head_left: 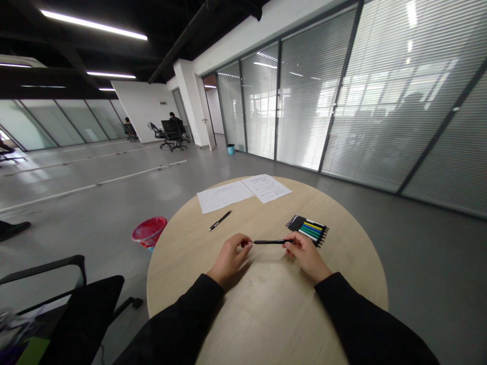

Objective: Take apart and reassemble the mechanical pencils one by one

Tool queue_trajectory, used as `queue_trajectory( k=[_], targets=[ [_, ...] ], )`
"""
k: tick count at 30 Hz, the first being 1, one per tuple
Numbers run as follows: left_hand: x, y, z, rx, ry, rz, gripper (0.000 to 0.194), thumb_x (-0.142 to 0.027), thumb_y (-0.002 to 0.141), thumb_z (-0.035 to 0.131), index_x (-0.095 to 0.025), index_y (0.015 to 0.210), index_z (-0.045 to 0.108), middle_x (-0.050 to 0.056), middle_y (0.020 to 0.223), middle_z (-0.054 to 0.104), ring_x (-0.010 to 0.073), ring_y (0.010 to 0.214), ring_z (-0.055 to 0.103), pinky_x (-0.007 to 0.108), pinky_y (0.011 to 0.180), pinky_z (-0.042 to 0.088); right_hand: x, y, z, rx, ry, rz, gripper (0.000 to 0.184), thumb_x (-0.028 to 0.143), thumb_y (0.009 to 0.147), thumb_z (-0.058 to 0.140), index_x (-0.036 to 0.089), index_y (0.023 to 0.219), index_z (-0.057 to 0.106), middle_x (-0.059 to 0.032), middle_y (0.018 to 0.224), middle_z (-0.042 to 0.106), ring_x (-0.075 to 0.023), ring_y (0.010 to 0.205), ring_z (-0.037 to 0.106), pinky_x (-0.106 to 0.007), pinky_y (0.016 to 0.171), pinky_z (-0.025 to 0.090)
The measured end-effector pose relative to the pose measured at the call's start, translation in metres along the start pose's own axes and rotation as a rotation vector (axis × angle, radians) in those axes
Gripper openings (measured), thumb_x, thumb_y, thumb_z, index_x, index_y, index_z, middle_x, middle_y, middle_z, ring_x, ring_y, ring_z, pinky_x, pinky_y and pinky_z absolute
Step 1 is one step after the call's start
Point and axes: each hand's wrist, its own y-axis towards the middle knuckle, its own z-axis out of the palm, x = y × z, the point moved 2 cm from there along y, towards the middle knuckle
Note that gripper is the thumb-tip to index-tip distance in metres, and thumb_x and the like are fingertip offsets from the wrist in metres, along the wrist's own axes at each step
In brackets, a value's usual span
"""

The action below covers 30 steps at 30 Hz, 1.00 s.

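Between my two hands a black pen [269,242] is held level, just above the round table [262,314]. My left hand [231,256] pinches its left tip, with the fingers closed. At the pen's other end, my right hand [305,252] grips it between thumb and fingers. Right behind my right hand lies a row of several pens [310,228] side by side, with black, white, yellow, blue and green barrels. A single dark pen [220,220] lies slanted on the table, beyond my left hand.
Two printed sheets of paper [224,196] lie at the table's far edge. A red-lined bin [149,232] stands on the floor to the left, and a black chair [61,314] is at the near left. Glass partitions with blinds [304,106] run along the right.
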Motion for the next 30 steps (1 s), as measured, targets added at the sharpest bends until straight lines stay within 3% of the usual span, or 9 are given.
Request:
queue_trajectory(
  k=[15, 22, 25, 30],
  targets=[
    [0.015, 0.002, -0.008, -0.04, -0.032, -0.12, 0.027, -0.037, 0.092, 0.054, -0.017, 0.083, 0.069, 0.006, 0.081, 0.071, 0.0182, 0.075, 0.062, 0.028, 0.069, 0.045, 0.005, 0.002, -0.007, -0.059, 0.031, -0.003, 0.024, 0.04, 0.079, 0.068, 0.018, 0.089, 0.064, -0.0019, 0.076, 0.067, -0.0161, 0.065, 0.062, -0.028, 0.06, 0.049],
    [0.03, 0.004, -0.023, -0.086, -0.003, -0.132, 0.028, -0.04, 0.089, 0.055, -0.017, 0.084, 0.07, 0.006, 0.081, 0.072, 0.0194, 0.075, 0.062, 0.03, 0.069, 0.045, 0.006, 0.007, -0.021, -0.21, 0.049, -0.014, 0.03, 0.044, 0.075, 0.071, 0.018, 0.089, 0.063, -0.0042, 0.076, 0.069, -0.0178, 0.064, 0.063, -0.029, 0.058, 0.048],
    [0.039, 0.006, -0.029, -0.129, 0.025, -0.137, 0.028, -0.041, 0.088, 0.055, -0.017, 0.083, 0.069, 0.006, 0.081, 0.072, 0.0201, 0.075, 0.063, 0.031, 0.07, 0.046, 0.0, 0.009, -0.025, -0.247, 0.003, -0.033, 0.031, 0.045, 0.076, 0.07, 0.018, 0.09, 0.063, -0.005, 0.077, 0.069, -0.0187, 0.065, 0.063, -0.03, 0.061, 0.049],
    [0.047, 0.007, -0.035, -0.204, 0.036, -0.169, 0.029, -0.042, 0.087, 0.055, -0.017, 0.083, 0.069, 0.005, 0.077, 0.071, 0.02, 0.072, 0.062, 0.031, 0.068, 0.046, -0.006, 0.007, -0.019, -0.197, -0.215, -0.095, 0.019, 0.036, 0.082, 0.063, 0.019, 0.091, 0.065, -0.0047, 0.079, 0.07, -0.0194, 0.067, 0.063, -0.031, 0.065, 0.05]
  ],
)
